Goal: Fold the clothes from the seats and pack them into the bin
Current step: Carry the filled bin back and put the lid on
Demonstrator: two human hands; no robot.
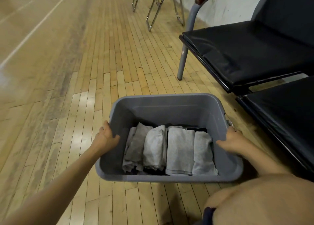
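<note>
- my left hand [106, 136] grips the left rim of the grey bin [169, 102], thumb hooked inside the wall and fingers wrapped outside.
- my right hand [232, 138] grips the right rim the same way; its fingers are hidden behind the wall.
- the bin sits on the wooden floor [85, 71], just beside the front edge of the black seats [246, 51].
- folded grey clothes [169, 150] stand in a row across the bin's near half, with dark items beneath and behind; the far half of the bin floor shows bare wall above it.
- both seat cushions in view carry no clothes, so i judge packing close to finished — seats outside the frame cannot be checked.
- risk: lifting or dragging with uneven pull would tilt the bin and topple the upright folds toward the open far half.
- risk: the rim may flex under load, since both grips sit at mid-wall.
- obstruction: the seat frame's grey leg [182, 61] and the seat edge stand close on the right — a swing that way would strike them.
- a folding chair [159, 5] stands well apart at the far end.
- my bare knee [263, 199] sits near the bin's near right corner.
</note>
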